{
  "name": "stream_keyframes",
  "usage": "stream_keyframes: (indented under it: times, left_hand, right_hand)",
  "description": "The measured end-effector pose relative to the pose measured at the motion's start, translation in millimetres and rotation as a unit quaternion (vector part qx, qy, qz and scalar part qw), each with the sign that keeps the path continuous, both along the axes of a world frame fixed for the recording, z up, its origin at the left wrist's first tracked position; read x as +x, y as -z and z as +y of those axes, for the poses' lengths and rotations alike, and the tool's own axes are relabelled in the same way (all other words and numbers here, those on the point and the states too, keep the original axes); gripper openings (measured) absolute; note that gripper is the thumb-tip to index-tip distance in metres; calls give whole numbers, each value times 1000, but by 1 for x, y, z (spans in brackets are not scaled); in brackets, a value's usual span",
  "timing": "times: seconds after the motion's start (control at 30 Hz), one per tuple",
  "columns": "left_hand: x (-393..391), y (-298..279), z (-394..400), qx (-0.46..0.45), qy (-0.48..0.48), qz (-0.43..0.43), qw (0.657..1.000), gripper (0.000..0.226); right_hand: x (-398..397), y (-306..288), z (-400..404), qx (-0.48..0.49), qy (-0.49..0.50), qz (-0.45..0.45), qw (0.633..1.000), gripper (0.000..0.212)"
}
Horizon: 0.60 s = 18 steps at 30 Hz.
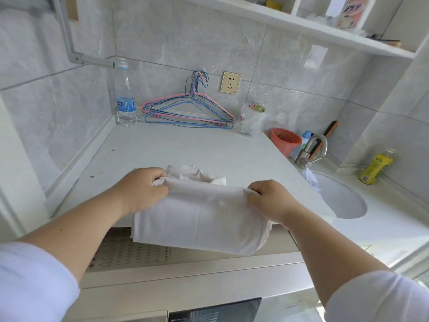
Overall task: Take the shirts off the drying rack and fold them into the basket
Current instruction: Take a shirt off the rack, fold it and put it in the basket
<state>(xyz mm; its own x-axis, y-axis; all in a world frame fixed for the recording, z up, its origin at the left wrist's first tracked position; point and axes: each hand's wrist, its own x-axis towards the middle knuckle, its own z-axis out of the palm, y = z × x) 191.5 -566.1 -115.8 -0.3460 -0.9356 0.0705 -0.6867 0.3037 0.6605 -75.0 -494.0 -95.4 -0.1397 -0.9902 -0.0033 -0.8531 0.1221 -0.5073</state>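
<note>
**White shirt held at the tabletop's front edge**

Grey marbled wall tiles behind a pale tabletop [190, 147], with a white shelf [301, 24] overhead carrying a detergent bottle [350, 12]. Back against the wall: a clear water bottle [125, 98] standing upright at the left, a loose stack of pink and blue wire hangers [188, 110] lying flat just beside it, a beige socket [230, 82] on the tile above them. Right of the hangers, a small crumpled plastic bag [251, 119] with binder clips. Further right and lower, an orange cup [285, 141], a steel tap [312, 148] and a round white sink [343, 201]; a yellow packet [375, 168] lying near the sink's far side.

White shirt [199, 217] partly folded, draped over the near edge of the tabletop, lower part hanging down past the edge, a bunched portion of fabric lying on the surface just behind the held fold. Left hand [141, 189] closed on the fold's upper left corner, cloth pinched between thumb and fingers. Right hand [270, 198] closed likewise on the upper right corner. Both grips narrow, full of cloth, the top edge stretched nearly level between them. White sleeves at both forearms. No telling which surface below the tabletop shows the dotted pattern.
</note>
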Motion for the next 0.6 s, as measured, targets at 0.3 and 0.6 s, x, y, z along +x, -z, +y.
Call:
stream_keyframes:
  times: [0.3,0.6]
  left_hand:
    - [-21,24,-92,13,-82,-3,997,12]
    - [-26,43,-132,141,-19,-59,988,94]
  right_hand:
    - [-5,24,-103,16,79,99,992,26]
    - [7,42,-138,174,-31,94,980,77]
